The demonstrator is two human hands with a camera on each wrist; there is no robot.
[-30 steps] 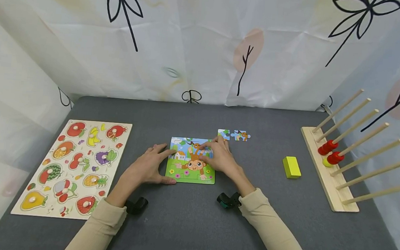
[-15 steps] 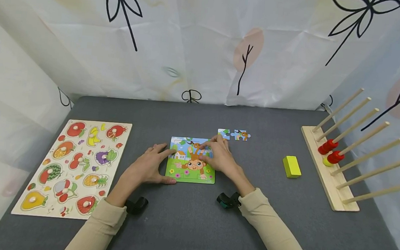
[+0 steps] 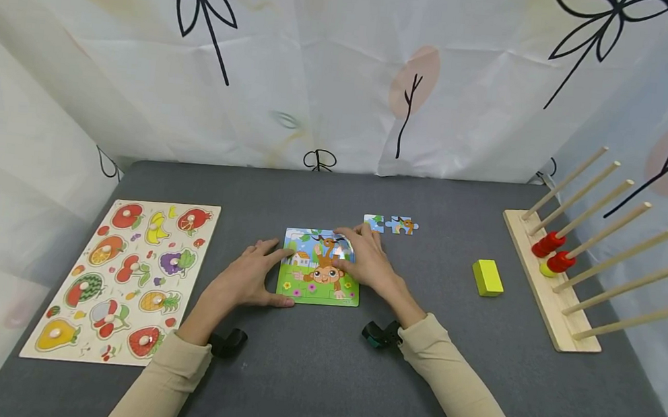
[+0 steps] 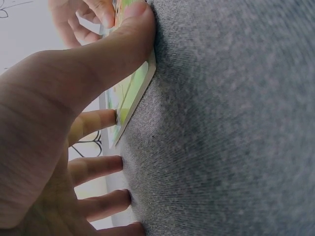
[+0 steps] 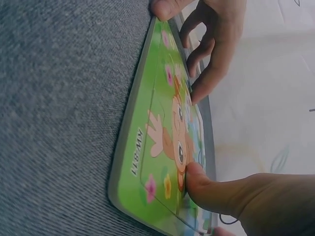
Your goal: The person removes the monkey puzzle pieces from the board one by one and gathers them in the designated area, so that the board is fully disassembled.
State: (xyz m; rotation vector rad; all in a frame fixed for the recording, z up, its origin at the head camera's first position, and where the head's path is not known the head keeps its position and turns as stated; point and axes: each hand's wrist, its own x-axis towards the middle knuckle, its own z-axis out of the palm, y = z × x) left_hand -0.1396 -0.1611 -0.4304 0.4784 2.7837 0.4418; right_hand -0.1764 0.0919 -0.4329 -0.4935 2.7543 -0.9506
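Note:
A picture puzzle of a monkey (image 3: 309,290) lies flat on the grey table, in a green-edged board. My left hand (image 3: 248,275) is at its left side, fingers spread, thumb against the near edge and index fingertip at the left edge. My right hand (image 3: 370,259) lies over the puzzle's right part, hiding its far right corner. In the right wrist view, the right thumb (image 5: 197,181) presses on the printed face; the other right fingers are mostly hidden there. Two loose puzzle pieces (image 3: 402,226) lie beyond the board, close to the right fingertips.
To the left lies a fruit peg puzzle board (image 3: 147,235). A yellow block (image 3: 487,278) sits right of the hands. Farther right stands a wooden peg rack (image 3: 569,315) with several upright rods and a few red and yellow beads. Drawn-on white cloth (image 3: 345,77) closes off the back.
The right index finger has straightened slightly and shifted toward the far edge of the puzzle. The left hand, the board and the loose pieces stay in place.

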